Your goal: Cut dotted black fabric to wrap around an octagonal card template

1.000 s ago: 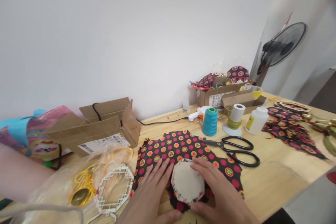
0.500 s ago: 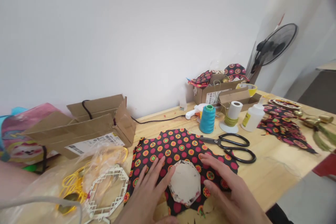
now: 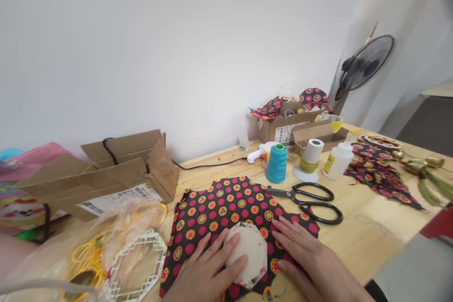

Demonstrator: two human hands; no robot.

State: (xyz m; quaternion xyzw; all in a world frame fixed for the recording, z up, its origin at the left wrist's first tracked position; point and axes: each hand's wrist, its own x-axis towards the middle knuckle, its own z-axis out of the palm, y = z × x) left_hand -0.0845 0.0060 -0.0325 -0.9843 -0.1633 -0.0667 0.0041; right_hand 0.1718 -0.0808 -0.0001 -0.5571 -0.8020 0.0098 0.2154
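Observation:
A black fabric [image 3: 219, 205] printed with red dots and flowers lies spread on the wooden table. On it rests a white octagonal piece [image 3: 252, 249] with stained edges. My left hand [image 3: 212, 264] lies flat, its index finger and thumb over the left part of the octagon and the other fingers on the cloth. To the right of the octagon, my right hand [image 3: 304, 255] rests on the fabric with its fingers stretched out, holding nothing. Black-handled scissors [image 3: 300, 197] lie at the fabric's upper right edge, blades pointing left.
A white lattice frame [image 3: 136, 266] and yellow cord [image 3: 85, 257] lie left. Behind stand a cardboard box [image 3: 123, 177], a blue thread spool [image 3: 276, 164], a white glue gun [image 3: 262, 151], a green cord spool [image 3: 307, 165] and a glue bottle [image 3: 338, 161]. Fabric scraps [image 3: 382, 177] lie right.
My left hand has moved right, its fingers now over the octagon instead of beside it. My right hand's fingers have drawn closer together. The view has shifted slightly.

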